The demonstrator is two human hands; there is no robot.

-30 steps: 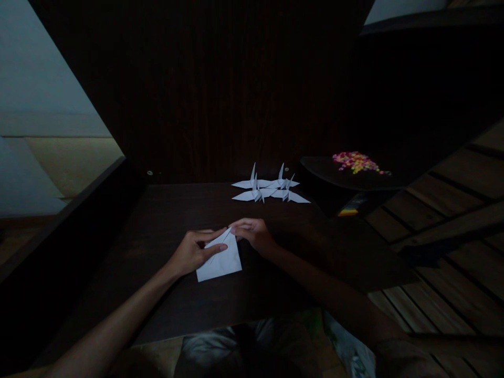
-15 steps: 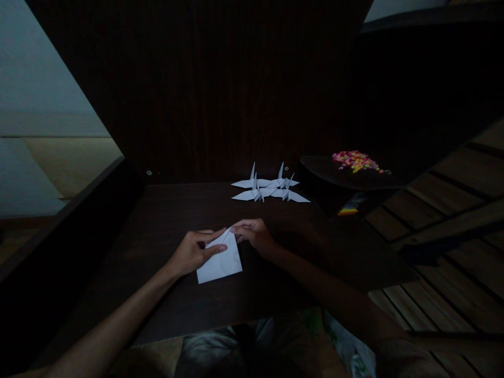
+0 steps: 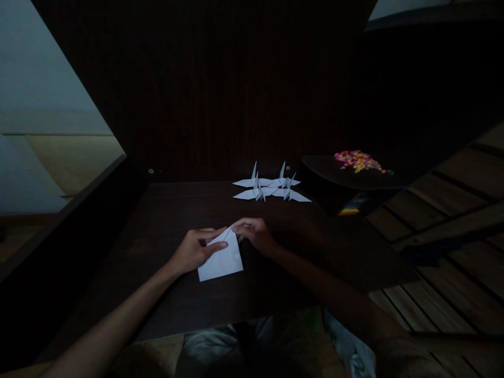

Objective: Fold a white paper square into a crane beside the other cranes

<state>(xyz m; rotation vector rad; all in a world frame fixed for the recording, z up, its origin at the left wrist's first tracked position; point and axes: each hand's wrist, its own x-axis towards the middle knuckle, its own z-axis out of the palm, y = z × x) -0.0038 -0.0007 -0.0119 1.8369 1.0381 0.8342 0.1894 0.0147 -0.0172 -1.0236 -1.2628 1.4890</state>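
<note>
A folded sheet of white paper [image 3: 224, 262] is held just above or on the dark wooden surface, between both hands. My left hand [image 3: 196, 251] grips its left side, thumb lying across the front and fingers behind. At the paper's top corner, my right hand [image 3: 254, 234] pinches the pointed tip between thumb and fingers. Diagonal crease lines run down from that tip. Farther back stand several white paper cranes [image 3: 271, 189], grouped in two overlapping rows with their wings spread.
A tall dark wooden panel [image 3: 220, 94] rises behind the desk surface [image 3: 173, 210]. At right, a rounded shelf [image 3: 318, 167] carries a heap of small coloured pieces [image 3: 358, 160]. A low side board [image 3: 79, 205] borders the left. Wooden slats [image 3: 452, 273] lie at lower right.
The view has shifted very slightly. Both hands keep their hold on the paper, with the left thumb moved a little on its face.
</note>
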